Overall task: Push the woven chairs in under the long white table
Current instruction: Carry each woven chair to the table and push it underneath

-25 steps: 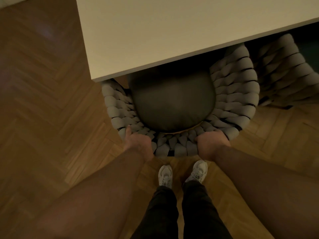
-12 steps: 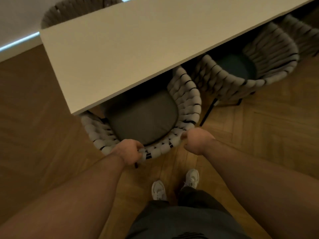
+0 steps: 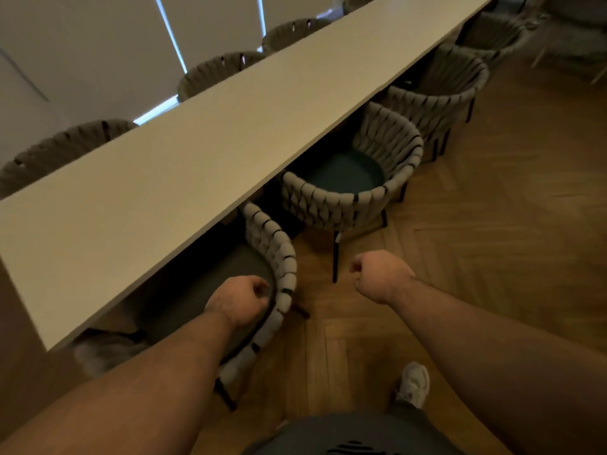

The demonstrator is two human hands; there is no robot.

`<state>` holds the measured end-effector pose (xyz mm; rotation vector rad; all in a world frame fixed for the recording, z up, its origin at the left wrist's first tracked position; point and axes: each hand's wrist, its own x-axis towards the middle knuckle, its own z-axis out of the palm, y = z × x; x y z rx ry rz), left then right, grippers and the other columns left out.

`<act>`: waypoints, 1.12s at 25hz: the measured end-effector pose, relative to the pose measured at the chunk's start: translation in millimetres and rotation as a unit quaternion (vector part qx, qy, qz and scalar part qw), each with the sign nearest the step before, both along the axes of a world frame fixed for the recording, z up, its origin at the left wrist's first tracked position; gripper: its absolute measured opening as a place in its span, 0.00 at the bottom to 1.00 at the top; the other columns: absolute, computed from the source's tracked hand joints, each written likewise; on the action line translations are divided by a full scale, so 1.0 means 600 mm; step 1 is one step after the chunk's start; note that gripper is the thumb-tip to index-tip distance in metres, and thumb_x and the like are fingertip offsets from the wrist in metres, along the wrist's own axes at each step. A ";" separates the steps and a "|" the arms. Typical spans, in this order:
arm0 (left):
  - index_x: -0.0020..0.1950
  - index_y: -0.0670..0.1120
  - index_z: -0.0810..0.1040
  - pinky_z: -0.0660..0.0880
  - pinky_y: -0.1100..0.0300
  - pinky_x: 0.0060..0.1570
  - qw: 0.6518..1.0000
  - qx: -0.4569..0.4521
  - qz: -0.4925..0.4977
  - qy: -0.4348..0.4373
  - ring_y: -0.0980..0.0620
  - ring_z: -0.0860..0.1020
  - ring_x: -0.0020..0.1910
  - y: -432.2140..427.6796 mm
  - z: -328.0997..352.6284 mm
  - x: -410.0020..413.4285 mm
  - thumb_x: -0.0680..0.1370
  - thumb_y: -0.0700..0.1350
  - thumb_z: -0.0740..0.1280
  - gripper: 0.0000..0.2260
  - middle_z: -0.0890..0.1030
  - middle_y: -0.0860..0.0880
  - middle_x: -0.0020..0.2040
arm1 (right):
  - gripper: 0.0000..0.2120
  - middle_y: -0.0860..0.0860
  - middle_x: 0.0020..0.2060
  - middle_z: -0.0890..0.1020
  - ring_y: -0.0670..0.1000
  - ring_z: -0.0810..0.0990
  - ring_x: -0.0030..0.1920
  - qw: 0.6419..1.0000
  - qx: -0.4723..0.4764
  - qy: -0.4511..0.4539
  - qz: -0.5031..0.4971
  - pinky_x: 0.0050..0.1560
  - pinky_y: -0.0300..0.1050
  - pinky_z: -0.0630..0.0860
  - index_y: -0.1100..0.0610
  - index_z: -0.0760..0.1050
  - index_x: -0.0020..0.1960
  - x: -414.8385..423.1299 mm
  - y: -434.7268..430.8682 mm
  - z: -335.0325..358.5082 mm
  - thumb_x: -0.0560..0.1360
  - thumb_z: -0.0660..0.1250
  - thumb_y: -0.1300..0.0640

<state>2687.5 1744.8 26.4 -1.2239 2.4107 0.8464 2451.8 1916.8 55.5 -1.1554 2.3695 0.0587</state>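
Note:
The long white table (image 3: 230, 142) runs from lower left to upper right. The nearest woven chair (image 3: 274, 247) sits with its dark seat mostly under the table edge, only its curved back sticking out. My left hand (image 3: 238, 300) is a closed fist just inside that back's rim, and it grips nothing that I can see. My right hand (image 3: 381, 277) is also a fist, in the air over the floor between this chair and a second woven chair (image 3: 354, 198). That second chair stands angled, its seat partly out from under the table.
More woven chairs (image 3: 437, 100) line the near side further right. Others (image 3: 213, 70) stand along the far side by the wall. Herringbone wood floor (image 3: 492, 241) lies open to the right. My white shoe (image 3: 414, 384) is on it below my right arm.
Both hands have come off the nearest chair's back, which they held a second ago. The view has lifted and swung right, bringing the whole table and further chairs into sight.

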 end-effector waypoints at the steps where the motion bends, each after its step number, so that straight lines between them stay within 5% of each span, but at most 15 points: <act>1: 0.70 0.57 0.79 0.77 0.52 0.66 1.000 -0.002 -0.003 0.002 0.53 0.79 0.61 0.003 0.005 -0.036 0.80 0.51 0.69 0.18 0.82 0.54 0.63 | 0.16 0.48 0.58 0.84 0.53 0.82 0.59 1.000 -0.005 -0.001 -0.007 0.58 0.49 0.81 0.45 0.81 0.64 -0.032 0.010 0.004 0.78 0.67 0.56; 9: 0.76 0.57 0.73 0.78 0.63 0.47 0.999 0.016 0.035 0.006 0.56 0.79 0.53 0.082 0.003 -0.316 0.81 0.51 0.70 0.22 0.79 0.52 0.66 | 0.19 0.48 0.61 0.82 0.51 0.81 0.58 1.000 0.011 0.015 0.016 0.58 0.50 0.82 0.44 0.77 0.69 -0.323 0.085 0.014 0.80 0.69 0.57; 16: 0.77 0.56 0.73 0.80 0.55 0.61 0.997 0.028 0.078 -0.009 0.53 0.79 0.60 0.086 -0.007 -0.457 0.81 0.50 0.71 0.24 0.78 0.53 0.69 | 0.23 0.49 0.64 0.81 0.53 0.80 0.62 0.999 0.024 -0.004 0.045 0.64 0.55 0.80 0.45 0.75 0.72 -0.473 0.053 -0.013 0.79 0.69 0.60; 28: 0.81 0.57 0.66 0.77 0.54 0.66 0.994 0.088 0.052 -0.048 0.50 0.76 0.67 -0.102 -0.074 -0.666 0.76 0.47 0.74 0.35 0.74 0.51 0.74 | 0.24 0.50 0.68 0.79 0.54 0.77 0.66 0.996 0.052 -0.010 0.076 0.70 0.55 0.75 0.46 0.73 0.75 -0.646 -0.144 -0.059 0.80 0.65 0.59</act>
